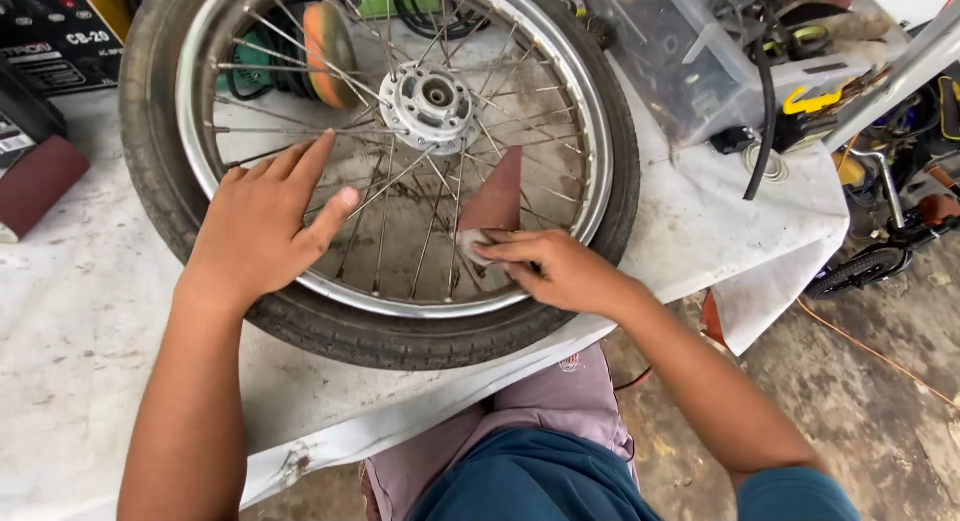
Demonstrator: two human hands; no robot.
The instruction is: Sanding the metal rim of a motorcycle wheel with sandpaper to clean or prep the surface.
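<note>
Workshop setup, pretty messy: a white-covered table (90,311) over a stained concrete floor, clear plastic bin (690,61) full of tools and cables at the back right, and an orange polishing pad (328,43) showing through the spokes.

Lying flat on the table is a spoked motorcycle wheel (380,171) with the tyre on, hub (432,101) pointing up, near edge right in front of the person.

Left hand (265,226) is spread flat, palm on the rim and tyre, fingers fanned over the spokes, looks like it's pinning the wheel down. Right hand (550,269) is pinching a folded bit of reddish-brown sandpaper (495,206) against the inside of the rim at the near side, fingertips pressed together on it.

My guess on handling: the wheel's heavy and stiff, and it won't slide much on that cloth, but it could rotate under rubbing, so the flat palm makes sense. Grab it by tyre and rim, not the thin spokes, those probably bend. The sandpaper's floppy and light, so it needs firm finger pressure close to the contact point.
</note>
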